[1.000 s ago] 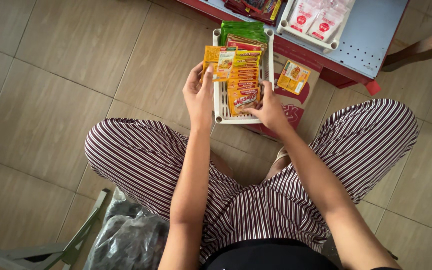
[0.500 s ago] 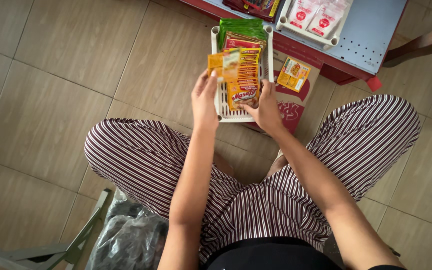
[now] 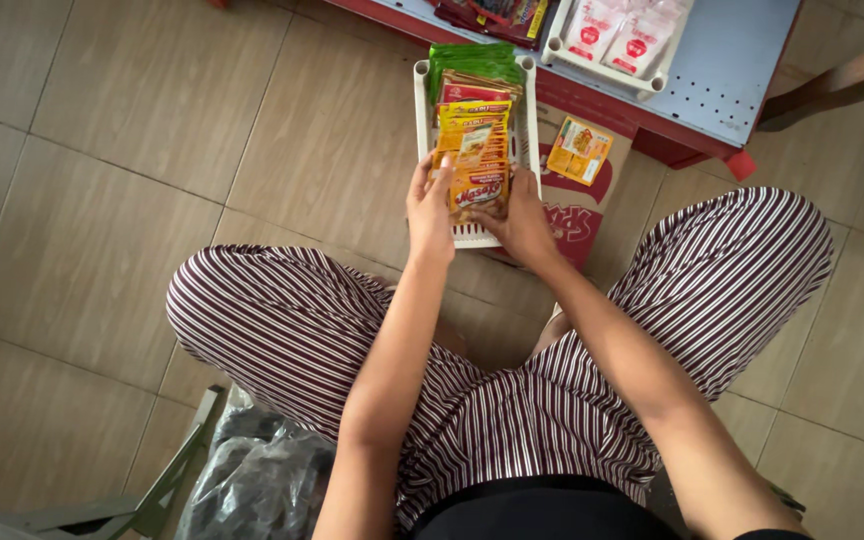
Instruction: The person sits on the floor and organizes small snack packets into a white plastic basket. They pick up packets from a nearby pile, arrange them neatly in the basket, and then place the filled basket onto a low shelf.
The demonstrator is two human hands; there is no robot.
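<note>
My left hand [image 3: 430, 205] and right hand [image 3: 524, 215] both grasp the front orange sachet [image 3: 479, 186] in a row of sachets standing in a white slotted basket [image 3: 420, 100]. Left fingers on the sachet's left edge, right fingers on its right edge, thumbs at the near side. The basket sits on the tiled floor [image 3: 132, 150], just ahead of my knees. Behind the held sachet in the basket: more yellow-orange sachets [image 3: 472, 120], then a red one [image 3: 464, 92], then green packets [image 3: 472, 58] at the far end. Just right of the basket lies a red and white carton [image 3: 580, 215], flat on the floor, with a loose small orange packet [image 3: 579, 150] on top of it. Beyond the basket, a red-edged shelf [image 3: 732, 70] with a pale blue top carries a white tray [image 3: 607, 68] of white-red pouches. I sit in striped trousers [image 3: 282, 320]. Well behind the basket, by my left leg, a dark plastic bag [image 3: 262, 480].
</note>
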